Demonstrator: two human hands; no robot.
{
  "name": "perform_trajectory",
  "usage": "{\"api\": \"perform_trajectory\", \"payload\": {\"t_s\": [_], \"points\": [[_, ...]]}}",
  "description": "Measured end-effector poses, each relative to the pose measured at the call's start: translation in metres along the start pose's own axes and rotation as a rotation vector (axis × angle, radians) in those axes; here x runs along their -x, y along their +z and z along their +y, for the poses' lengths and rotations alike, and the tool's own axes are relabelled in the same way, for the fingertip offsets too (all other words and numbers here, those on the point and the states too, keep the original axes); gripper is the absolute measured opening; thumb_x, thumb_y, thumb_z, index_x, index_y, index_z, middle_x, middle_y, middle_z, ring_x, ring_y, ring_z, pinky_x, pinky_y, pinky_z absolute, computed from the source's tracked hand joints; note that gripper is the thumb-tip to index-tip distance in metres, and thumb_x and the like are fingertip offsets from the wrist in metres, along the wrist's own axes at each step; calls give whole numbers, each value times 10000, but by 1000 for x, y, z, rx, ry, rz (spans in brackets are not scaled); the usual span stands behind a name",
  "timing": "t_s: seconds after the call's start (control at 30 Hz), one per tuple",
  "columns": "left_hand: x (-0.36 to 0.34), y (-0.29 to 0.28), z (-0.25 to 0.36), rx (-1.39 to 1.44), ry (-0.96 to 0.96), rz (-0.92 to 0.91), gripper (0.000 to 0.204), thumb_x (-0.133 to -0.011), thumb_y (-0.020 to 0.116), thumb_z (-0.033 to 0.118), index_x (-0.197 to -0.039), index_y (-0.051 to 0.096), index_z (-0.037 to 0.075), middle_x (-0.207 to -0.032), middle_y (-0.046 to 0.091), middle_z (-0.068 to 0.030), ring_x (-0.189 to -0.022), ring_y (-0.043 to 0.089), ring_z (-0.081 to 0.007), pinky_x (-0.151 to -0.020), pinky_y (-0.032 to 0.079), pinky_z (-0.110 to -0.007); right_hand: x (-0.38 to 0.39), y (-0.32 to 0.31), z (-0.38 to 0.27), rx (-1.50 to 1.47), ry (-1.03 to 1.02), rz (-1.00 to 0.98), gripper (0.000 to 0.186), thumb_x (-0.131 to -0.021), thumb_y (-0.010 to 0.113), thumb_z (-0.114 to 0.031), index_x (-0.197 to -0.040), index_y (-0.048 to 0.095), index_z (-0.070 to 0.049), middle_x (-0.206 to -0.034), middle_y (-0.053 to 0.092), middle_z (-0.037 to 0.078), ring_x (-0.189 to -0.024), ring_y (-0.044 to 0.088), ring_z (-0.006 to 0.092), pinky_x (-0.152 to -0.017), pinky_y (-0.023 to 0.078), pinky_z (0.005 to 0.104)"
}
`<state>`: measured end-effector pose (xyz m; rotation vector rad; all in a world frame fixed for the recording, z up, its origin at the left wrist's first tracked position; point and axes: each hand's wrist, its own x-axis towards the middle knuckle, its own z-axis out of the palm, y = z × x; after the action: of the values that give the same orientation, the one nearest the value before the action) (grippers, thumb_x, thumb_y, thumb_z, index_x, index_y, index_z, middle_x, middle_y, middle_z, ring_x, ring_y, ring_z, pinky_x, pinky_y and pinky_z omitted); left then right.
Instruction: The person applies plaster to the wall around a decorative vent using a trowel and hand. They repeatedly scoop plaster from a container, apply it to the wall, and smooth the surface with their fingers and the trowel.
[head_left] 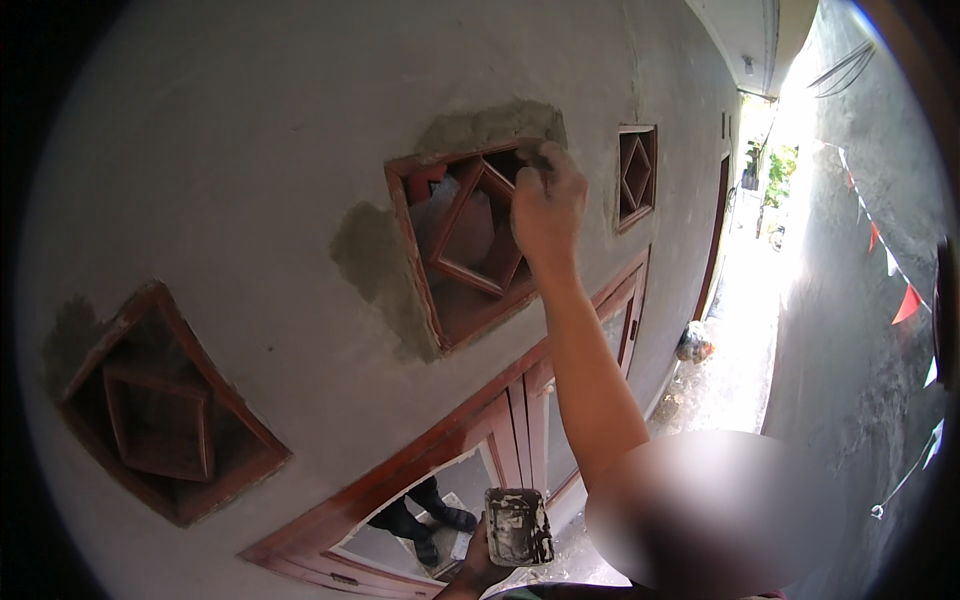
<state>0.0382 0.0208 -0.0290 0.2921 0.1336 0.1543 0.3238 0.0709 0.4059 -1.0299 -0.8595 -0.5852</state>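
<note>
My right hand (550,205) is raised to the upper right corner of a reddish-brown wooden vent frame (413,265) set in the wall. Its fingers are curled closed against the frame's edge; whatever they may hold is hidden. Inside that frame sits a smaller tilted wooden square (467,262). Low down, my left hand (482,562) grips a small squarish container (519,527) from its left side. The container is smeared with white and dark stains, and its contents cannot be made out.
Damp-looking grey patches (375,255) border the frame. Similar vents stand at the lower left (175,400) and right (637,178). Below runs a reddish wooden window frame (400,475), its glass showing legs and dark shoes. Red and white pennants (906,305) hang along the opposite wall.
</note>
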Motion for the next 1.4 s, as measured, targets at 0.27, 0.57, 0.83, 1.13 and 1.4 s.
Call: {"api": "perform_trajectory", "payload": {"t_s": [0.27, 0.57, 0.83, 1.13, 1.4], "points": [[1, 1, 3, 3, -54, 13, 594, -1138, 384, 504, -1540, 515, 87, -1439, 636, -146, -1310, 630, -335, -1135, 502, -533, -18, 19, 11, 325, 38, 15, 618, -940, 557, -205, -1448, 533, 146, -1544, 388, 390, -1441, 342, 562, -1220, 260, 629], [-6, -2, 4, 66, -77, 82, 630, -1137, 328, 519, -1537, 515, 69, -1420, 647, -185, -1281, 656, -366, -1122, 513, -569, -4, 29, -21, 101, 211, -87, 635, -1093, 469, -400, -1477, 555, 98, -1711, 197, 342, -1593, 134, 521, -1287, 131, 601], [-12, 13, -13, 70, -134, -29, 585, -1160, 312, 445, -1562, 478, 53, -1470, 611, -187, -1314, 640, -355, -1133, 512, -567, -14, 23, -6, 157, 180, -18, 829, -1112, 380, -538, -1557, 400, 162, -1742, 88, 354, -1618, 14, 543, -1275, 40, 667], [-4, 14, -11, -398, 17, 123, 580, -1153, 338, 459, -1535, 507, 57, -1409, 655, -171, -1284, 659, -335, -1122, 522, -556, -5, -2, -22, 122, 53, -118, 873, -1102, 391, -610, -1586, 390, 116, -1722, 49, 405, -1616, -6, 553, -1263, -5, 691], [1, 6, -12, -104, 27, 82, 618, -1137, 359, 514, -1540, 507, 69, -1416, 646, -152, -1279, 652, -337, -1108, 526, -541, 28, 63, -57, 187, -55, -24, 914, -1076, 494, -563, -1543, 356, 210, -1718, 92, 399, -1613, 25, 563, -1239, 44, 743]]}}
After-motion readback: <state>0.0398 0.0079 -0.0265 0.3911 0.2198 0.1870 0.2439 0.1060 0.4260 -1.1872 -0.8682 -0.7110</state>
